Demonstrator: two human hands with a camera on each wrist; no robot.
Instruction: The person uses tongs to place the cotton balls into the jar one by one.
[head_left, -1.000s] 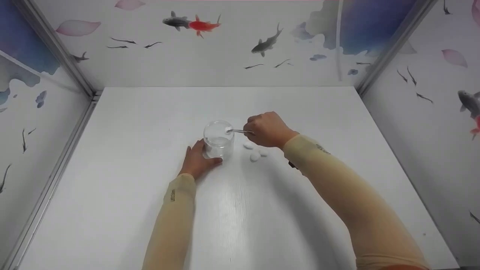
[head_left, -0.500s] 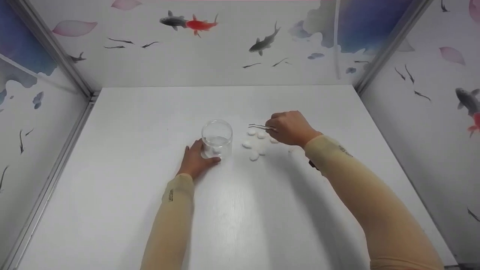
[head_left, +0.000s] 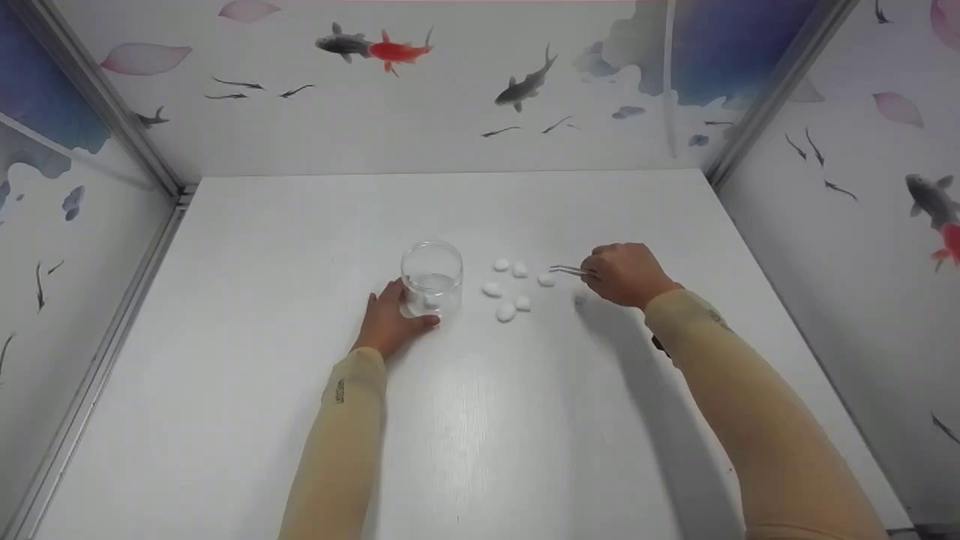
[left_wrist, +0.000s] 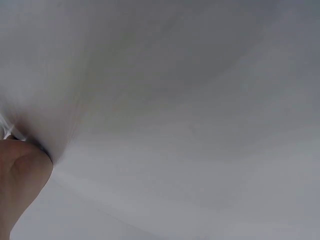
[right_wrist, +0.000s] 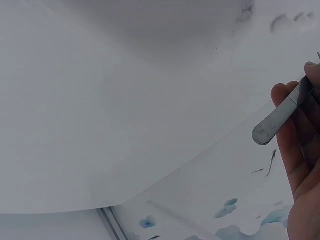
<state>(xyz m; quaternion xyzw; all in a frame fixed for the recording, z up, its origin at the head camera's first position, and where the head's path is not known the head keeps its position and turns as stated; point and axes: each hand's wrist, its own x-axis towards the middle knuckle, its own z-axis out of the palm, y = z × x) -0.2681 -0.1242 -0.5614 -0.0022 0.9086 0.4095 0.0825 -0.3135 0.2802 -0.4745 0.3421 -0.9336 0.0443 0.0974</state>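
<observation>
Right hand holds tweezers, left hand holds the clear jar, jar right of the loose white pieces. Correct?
No: the clear jar stands left of the loose white pieces, per the head view. Right hand holding tweezers and left hand holding the jar are correct.

We find the clear jar (head_left: pixel 433 289) walling off the left of the white pieces (head_left: pixel 505 311), the left hand (head_left: pixel 392 322) around its near-left side, with a narrow lane running between jar and pieces. On the right, the tweezers (head_left: pixel 571 271) and right hand (head_left: pixel 628 274) crowd the approach, but beyond them all we've broad free table (head_left: pixel 360 214) right up to the back wall (head_left: pixel 420 131)!
</observation>
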